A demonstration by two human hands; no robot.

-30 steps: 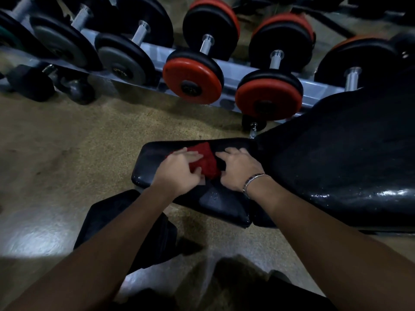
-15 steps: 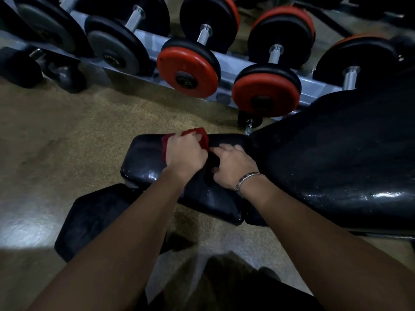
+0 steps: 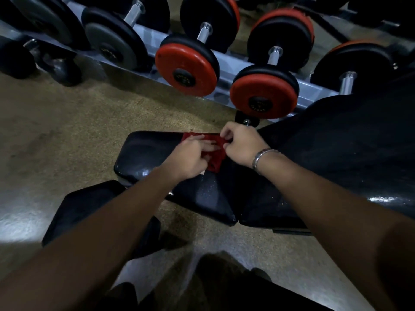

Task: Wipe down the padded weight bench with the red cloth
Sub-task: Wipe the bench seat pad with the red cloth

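- The red cloth (image 3: 214, 151) lies on the far half of the black seat pad (image 3: 143, 151) of the weight bench, close to the seam where the larger back pad (image 3: 350, 153) begins
- The left hand (image 3: 190, 157) rests flat on the cloth, fingers stretched out over it and covering much of its near side
- The right hand (image 3: 241, 143) is curled, its fingertips closed on the cloth's upper right edge; the exact pinch is hidden behind the knuckles
- A metal bracelet (image 3: 260, 154) sits on the right wrist
- Only the cloth's top strip and a lower corner show between the hands, and its full outline cannot be made out
- The back pad runs off the right edge, dark, with a few bright glints
- Behind the bench, dumbbells with red end plates (image 3: 186, 70) sit on a grey rack (image 3: 226, 63), the row cut off at top and sides
- A black mat (image 3: 85, 209) on the floor is partly hidden by the left forearm
- The bottom of the view is dim and blurred
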